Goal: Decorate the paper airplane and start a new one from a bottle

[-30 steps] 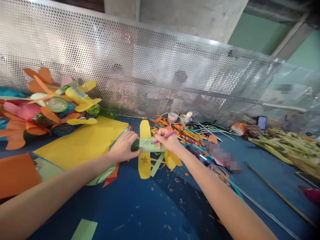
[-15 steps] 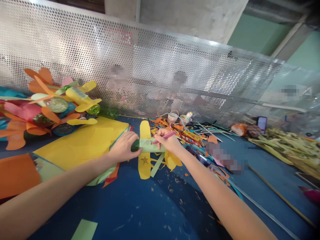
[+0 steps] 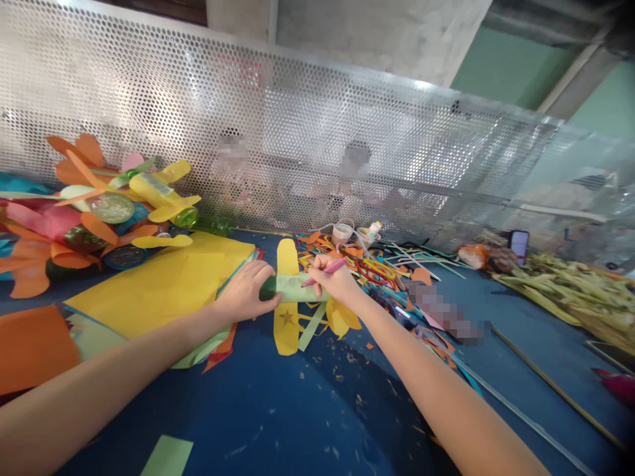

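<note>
A toy plane made from a green bottle wrapped in pale green paper (image 3: 286, 288) lies crosswise on the blue table. Its long yellow paper wing (image 3: 286, 334) has a dark star drawn on the near half. At the bottle's left end, my left hand (image 3: 251, 291) is closed round it, with the thumb on the near side. My right hand (image 3: 337, 281) grips a slim pink pen (image 3: 333, 266), its tip at the pale green paper. Faint marks show on the paper left of the tip. Yellow paper tail pieces (image 3: 342, 318) stick out under my right wrist.
Yellow sheets (image 3: 169, 281) lie stacked at left, below finished paper-and-bottle shapes (image 3: 106, 208). Paper scraps (image 3: 370, 268) spread behind my right hand, near small cups (image 3: 342, 233). Dried husks (image 3: 570, 287), a phone (image 3: 519, 246) and a stick (image 3: 555, 387) lie right. A perforated metal screen (image 3: 297, 132) stands behind.
The pink pen and my right hand have shifted very slightly on the pale green paper. My left hand stays where it was on the bottle.
</note>
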`<state>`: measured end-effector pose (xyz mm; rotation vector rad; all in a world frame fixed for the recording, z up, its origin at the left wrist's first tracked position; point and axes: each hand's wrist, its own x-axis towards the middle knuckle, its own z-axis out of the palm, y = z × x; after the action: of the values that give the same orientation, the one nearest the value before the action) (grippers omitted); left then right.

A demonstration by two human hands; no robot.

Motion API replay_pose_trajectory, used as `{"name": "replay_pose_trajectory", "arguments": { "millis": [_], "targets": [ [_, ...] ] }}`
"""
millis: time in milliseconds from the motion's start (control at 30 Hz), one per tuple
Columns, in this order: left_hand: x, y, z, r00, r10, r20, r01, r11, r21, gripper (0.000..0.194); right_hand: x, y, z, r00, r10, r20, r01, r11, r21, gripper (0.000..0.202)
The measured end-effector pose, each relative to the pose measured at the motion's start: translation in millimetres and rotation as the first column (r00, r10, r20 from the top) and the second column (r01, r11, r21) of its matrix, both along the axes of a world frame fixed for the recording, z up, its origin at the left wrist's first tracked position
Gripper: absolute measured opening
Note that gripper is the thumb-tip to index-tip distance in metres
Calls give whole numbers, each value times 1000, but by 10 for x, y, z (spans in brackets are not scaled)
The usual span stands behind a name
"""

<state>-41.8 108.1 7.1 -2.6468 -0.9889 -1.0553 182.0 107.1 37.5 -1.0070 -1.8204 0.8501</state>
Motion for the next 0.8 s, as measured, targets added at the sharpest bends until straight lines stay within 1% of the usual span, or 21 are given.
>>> {"name": "replay_pose_trajectory", "arguments": {
  "millis": [100, 267, 533, 667, 800],
  "targets": [
    [-1, 4, -4, 1000, 0, -5, 0, 1000, 5, 21, -3, 4, -1, 1000, -7, 8, 7, 1000, -1, 21],
    [-6, 2, -8, 1000, 4, -7, -4, 1000, 12, 22, 8, 11, -8, 1000, 21, 15, -21, 1000, -8, 23],
    [-6, 3, -7, 1000, 3, -9, -3, 1000, 11, 22, -11, -27, 25, 999, -1, 44, 2, 1000, -8, 20],
    [-7, 1, -2, 1000, 5, -12, -4, 1000, 11, 22, -5, -23, 16, 999, 12, 30, -12, 1000, -20, 21],
    [-3, 1, 2, 1000, 3, -6, -3, 1000, 3, 21, 5, 3, -1, 1000, -17, 25, 16, 1000, 8, 23]
  ]
}}
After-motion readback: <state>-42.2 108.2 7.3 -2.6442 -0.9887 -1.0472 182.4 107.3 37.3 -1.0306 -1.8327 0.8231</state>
